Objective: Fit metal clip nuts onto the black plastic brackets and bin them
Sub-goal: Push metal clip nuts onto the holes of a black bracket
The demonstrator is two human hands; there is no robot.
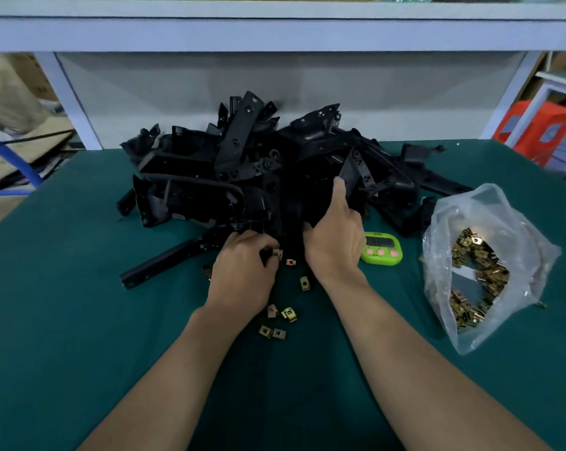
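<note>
- Loose clip nuts on the mat: 7 counted. Four sat in a cluster nearest, one lay mid-way, one just below the left fingertips, and one was half hidden at the left hand's outer edge.
- Left hand: fingers curled tight, tips pinching an eighth piece, the held nut, against something black. Couldn't tell which part that was.
- Right hand: pushed into the front of the heap, one digit straight up along a bracket, the rest buried among black parts. Couldn't tell whether it gripped anything.
- Long bracket: 1, lying apart front-left, its far end running in under the left hand.
- Timer: 1, bright green with 3 pink buttons, just right of the right hand.
- Plastic bag: 1, clear, mouth open, well right of the hands. It held brass-coloured clip nuts, too many to count.
- Bracket pile: 1 heap, too tangled to count, centre-back and reaching the back panel.
- Surface: dark green mat over the whole bench.
- Room: white shelf overhead on white uprights. Cardboard boxes and a blue hose were far left, an orange crate far right.
</note>
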